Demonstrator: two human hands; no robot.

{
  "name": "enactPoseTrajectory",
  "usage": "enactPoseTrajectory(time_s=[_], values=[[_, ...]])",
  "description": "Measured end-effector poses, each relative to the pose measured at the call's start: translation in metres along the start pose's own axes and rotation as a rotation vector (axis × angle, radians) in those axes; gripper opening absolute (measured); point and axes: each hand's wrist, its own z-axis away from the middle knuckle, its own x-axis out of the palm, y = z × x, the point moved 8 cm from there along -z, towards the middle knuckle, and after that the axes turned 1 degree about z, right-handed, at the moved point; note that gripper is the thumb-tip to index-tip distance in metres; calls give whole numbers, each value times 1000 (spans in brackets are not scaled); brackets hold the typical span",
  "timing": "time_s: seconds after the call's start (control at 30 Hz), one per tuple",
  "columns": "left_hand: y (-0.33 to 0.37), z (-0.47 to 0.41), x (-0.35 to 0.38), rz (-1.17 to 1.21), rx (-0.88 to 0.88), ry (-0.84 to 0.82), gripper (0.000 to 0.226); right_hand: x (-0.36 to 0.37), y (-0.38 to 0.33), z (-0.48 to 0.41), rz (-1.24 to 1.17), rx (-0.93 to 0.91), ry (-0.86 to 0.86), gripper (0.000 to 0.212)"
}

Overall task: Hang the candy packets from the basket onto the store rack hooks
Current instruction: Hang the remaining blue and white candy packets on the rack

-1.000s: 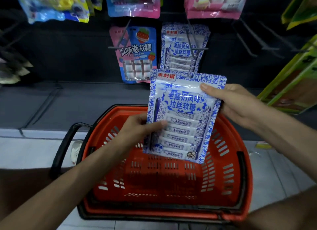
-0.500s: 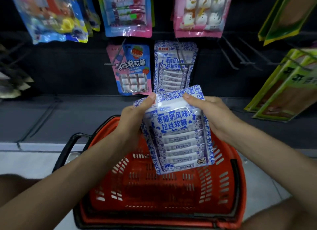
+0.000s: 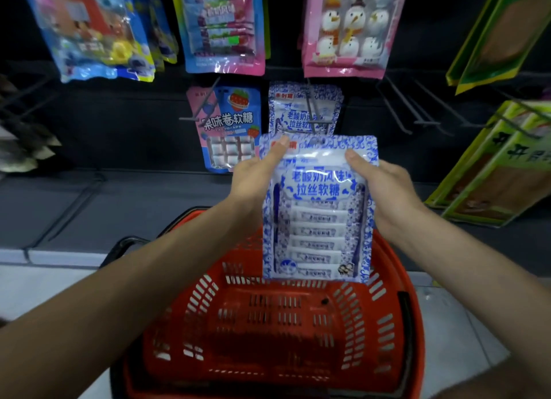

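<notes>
- Left hand [image 3: 253,181] and right hand [image 3: 384,190]: fingers pinch blue packet [image 3: 316,219] by top corners.
- I'd keep it level and aim hang hole [image 3: 317,141] at 12 o'clock hook [image 3: 310,109].

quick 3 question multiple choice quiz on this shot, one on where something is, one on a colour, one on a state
1. Where is the packet?
A. lying in the basket
B. above the basket, in front of the rack
C. under the basket

2. What colour is the basket?
A. red
B. green
C. white

3. How is the packet held?
A. by the left hand alone
B. by the right hand alone
C. by both hands

Key:
1 B: it is held upright in the air over the basket's far side.
2 A: its walls and floor are red.
3 C: the left hand grips its upper left edge and the right hand its upper right edge.
</notes>
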Motion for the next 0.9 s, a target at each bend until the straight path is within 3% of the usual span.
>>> enactPoseTrajectory(time_s=[0.1, 0.17, 0.27, 0.4, 0.47, 0.53, 0.63, 0.77, 0.9], values=[[-6, -8, -2, 4, 14, 51, 50, -3, -5, -9, 2, -11, 25, 29], [-6, -11, 2, 48, 13, 44, 34, -4, -6, -12, 9, -12, 37, 24], [-6, -10, 7, 76, -38, 39, 58, -5, -9, -18, -6, -18, 53, 19], [-5, -11, 15, 83, -45, 46, 94, -8, -12, -25, 72, -29, 43, 29], [-11, -12, 11, 82, -62, 82, 81, -8, -10, -28, 86, -23, 39, 25], [-17, -14, 5, 23, -83, 162, 35, -6, -5, -29, 106, -13, 28, 22], [-15, -10, 7, 10, -100, 183, 54, -3, -3, -29, 113, -7, 15, 21], [-9, -11, 8, 28, -107, 194, 37, -1, -8, -31, 101, -13, 13, 24], [-10, -20, 7, 69, -93, 188, 70, -1, -8, -38, 116, -12, 7, 20]])
